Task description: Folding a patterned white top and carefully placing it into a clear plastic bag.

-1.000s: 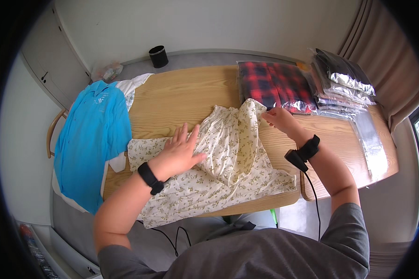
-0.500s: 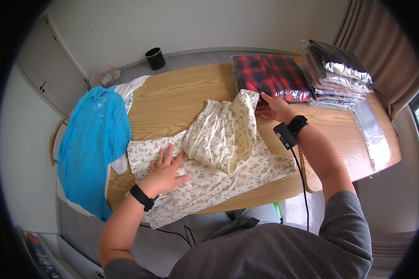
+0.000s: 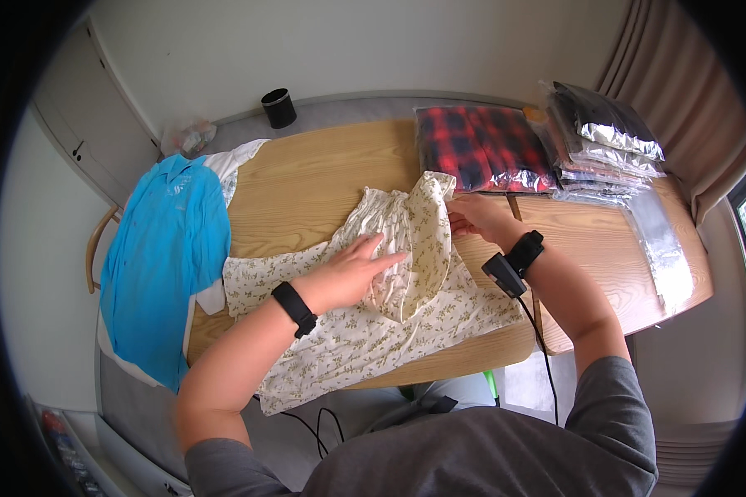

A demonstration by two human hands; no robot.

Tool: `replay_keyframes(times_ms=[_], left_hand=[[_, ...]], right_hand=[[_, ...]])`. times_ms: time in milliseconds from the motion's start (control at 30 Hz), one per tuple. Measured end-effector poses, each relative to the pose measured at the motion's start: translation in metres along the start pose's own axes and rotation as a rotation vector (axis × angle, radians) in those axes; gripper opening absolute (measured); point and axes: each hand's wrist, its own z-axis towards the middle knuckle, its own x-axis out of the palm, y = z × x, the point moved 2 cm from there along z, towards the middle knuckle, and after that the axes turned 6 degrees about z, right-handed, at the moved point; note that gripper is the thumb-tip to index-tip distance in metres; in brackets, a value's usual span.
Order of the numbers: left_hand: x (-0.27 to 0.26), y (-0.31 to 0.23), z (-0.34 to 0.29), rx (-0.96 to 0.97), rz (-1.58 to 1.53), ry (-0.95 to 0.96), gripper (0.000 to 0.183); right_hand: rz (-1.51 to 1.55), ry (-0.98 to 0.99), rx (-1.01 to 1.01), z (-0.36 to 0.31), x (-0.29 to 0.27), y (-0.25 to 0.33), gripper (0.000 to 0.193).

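- Head view: the fingers of the left hand (image 3: 352,273) are spread wide and lie on a leafy cloth (image 3: 419,232), with the pointing finger stretched out to the right.
- The fingers of the right hand (image 3: 481,219) are bent and sit right at the top right edge of the leafy cloth. I cannot tell if they pinch it.
- The leafy cloth is white with little green leaves. It lies on the near side of the table (image 3: 315,190), with a crinkly part bunched up on top and one corner past the near edge.
- Each wrist has a black band, one on the left (image 3: 293,308) and one on the right (image 3: 525,252). A small black box (image 3: 503,275) with a black cord (image 3: 548,364) is by the right one.
- To the left is a blue shirt (image 3: 162,257) that hangs past the table, with a white cloth (image 3: 242,154) under it.
- Behind the right hand is a red and black checked cloth (image 3: 485,149) in a clear bag.
- Next to that, on the right, is a pile of bagged clothes (image 3: 609,141), and a shiny clear bag (image 3: 661,248) lies in front of the pile.
- On the floor, past the table, stands a black bin (image 3: 279,109).
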Motion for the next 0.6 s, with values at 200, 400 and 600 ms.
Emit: replay_keyframes(times_ms=[200, 400, 600], left_hand=[[0.016, -0.018, -0.014, -0.099, 0.063, 0.141, 0.069], [0.012, 0.004, -0.007, -0.049, 0.113, 0.066, 0.067], [-0.03, 0.028, 0.002, -0.069, -0.132, -0.127, 0.056]], right_hand=[[-0.079, 0.192, 0.119, -0.009, 0.011, -0.015, 0.017], [0.068, 0.189, 0.182, -0.003, 0.009, -0.015, 0.012], [-0.427, -0.048, -0.259, 0.001, -0.03, 0.01, 0.023]])
